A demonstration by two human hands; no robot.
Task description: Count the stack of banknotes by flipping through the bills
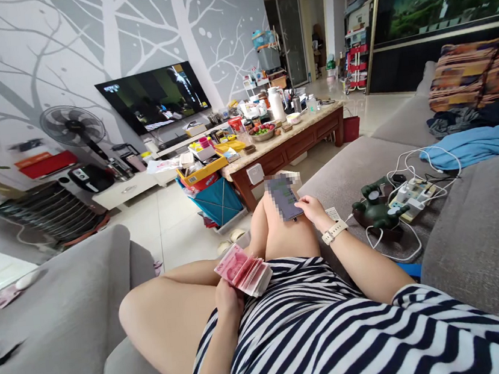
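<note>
My left hand (228, 300) is closed round a thick stack of pink banknotes (243, 270), held over my lap beside my bent left knee. My right hand (313, 210), with a pale watch on the wrist, grips a phone (283, 197) resting on my right knee; its screen is blurred out. I sit on a grey sofa (479, 244) in a striped dress.
A green toy figure (376, 211) and a power strip (412, 194) with white cables lie on the sofa to my right. A cluttered wooden coffee table (287, 140) stands ahead, a television (154, 98) and fan (73, 127) behind it. Cushions and a blue blanket (484, 140) sit far right.
</note>
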